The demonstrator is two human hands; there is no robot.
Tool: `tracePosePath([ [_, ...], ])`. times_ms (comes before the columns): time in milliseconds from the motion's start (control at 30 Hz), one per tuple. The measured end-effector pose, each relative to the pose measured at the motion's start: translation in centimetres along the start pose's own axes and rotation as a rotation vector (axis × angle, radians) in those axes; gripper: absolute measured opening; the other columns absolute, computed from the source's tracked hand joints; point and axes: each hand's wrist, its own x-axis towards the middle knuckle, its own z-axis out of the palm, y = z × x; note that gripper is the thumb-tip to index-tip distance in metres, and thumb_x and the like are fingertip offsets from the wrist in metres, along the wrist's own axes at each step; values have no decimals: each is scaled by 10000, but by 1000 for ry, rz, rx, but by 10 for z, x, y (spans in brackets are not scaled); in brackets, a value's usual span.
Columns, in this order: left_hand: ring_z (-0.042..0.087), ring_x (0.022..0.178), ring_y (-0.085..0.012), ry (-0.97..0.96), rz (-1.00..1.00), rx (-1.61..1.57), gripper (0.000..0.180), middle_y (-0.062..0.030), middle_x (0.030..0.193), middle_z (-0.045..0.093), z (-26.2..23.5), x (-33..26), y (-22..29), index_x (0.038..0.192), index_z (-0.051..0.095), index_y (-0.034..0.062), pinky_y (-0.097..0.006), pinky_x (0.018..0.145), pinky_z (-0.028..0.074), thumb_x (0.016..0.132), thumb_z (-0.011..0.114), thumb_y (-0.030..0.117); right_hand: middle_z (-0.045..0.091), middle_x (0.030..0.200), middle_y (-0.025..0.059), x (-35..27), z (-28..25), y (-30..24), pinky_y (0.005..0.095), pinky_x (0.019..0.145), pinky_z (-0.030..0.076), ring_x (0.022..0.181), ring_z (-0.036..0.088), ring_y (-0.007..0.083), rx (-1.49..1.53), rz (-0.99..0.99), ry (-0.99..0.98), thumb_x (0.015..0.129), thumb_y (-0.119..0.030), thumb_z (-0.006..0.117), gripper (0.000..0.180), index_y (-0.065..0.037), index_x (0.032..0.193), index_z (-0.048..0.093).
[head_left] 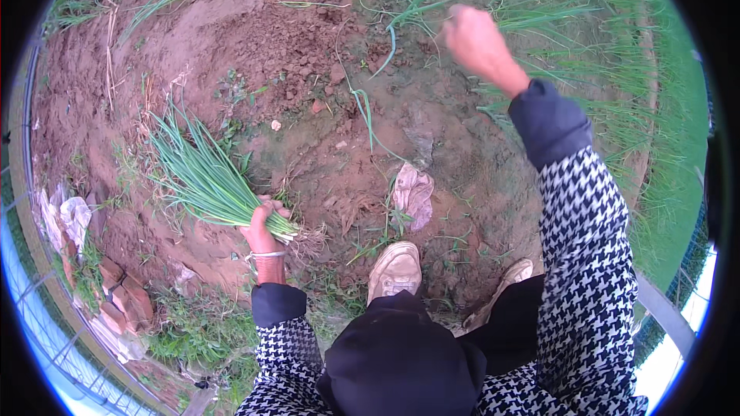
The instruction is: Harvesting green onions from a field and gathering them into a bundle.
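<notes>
Head view, left hand [262, 233] clutching scallion bunch [202, 177], roots bare

Single head-worn fisheye looked steeply down, close over bare soil [324, 108]; grass rows [586, 23] bent along the rim.
</notes>
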Motion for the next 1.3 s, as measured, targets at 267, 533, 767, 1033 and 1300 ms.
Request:
tracePosePath([
  [267,565,549,-214,-21,14,-6,192,-137,741,550,4,-1,2,884,502,-50,-312,500,512,717,538,38,569,743,276,-85,27,9,487,690,429,753,576,436,304,502,196,855,-213,467,213,-3,886,489],
  [533,581,568,-222,-28,23,-26,202,-146,752,552,-7,1,-6,886,500,-54,-318,497,516,711,533,41,584,741,247,-73,-57,-11,502,679,439,737,572,433,109,161,3,850,-188,476,187,-6,886,495],
  [767,574,529,-217,-10,0,4,212,-148,715,563,-3,4,-10,888,501,-49,-314,503,513,708,528,59,578,723,226,-89,-52,-34,469,647,449,676,584,372,129,93,-197,847,-165,484,189,18,889,504],
  [1033,571,544,-210,4,-2,37,221,-142,718,563,-4,1,2,904,503,-44,-313,509,513,714,539,62,533,550,221,-95,12,-63,506,521,439,541,551,435,9,-166,-260,834,-128,475,149,2,851,406],
  [1300,569,540,-210,3,14,10,206,-133,709,559,7,-2,-2,883,504,-45,-311,501,506,708,541,56,573,707,256,-90,14,21,463,657,452,743,576,441,291,222,-6,831,-206,484,229,20,826,519],
])
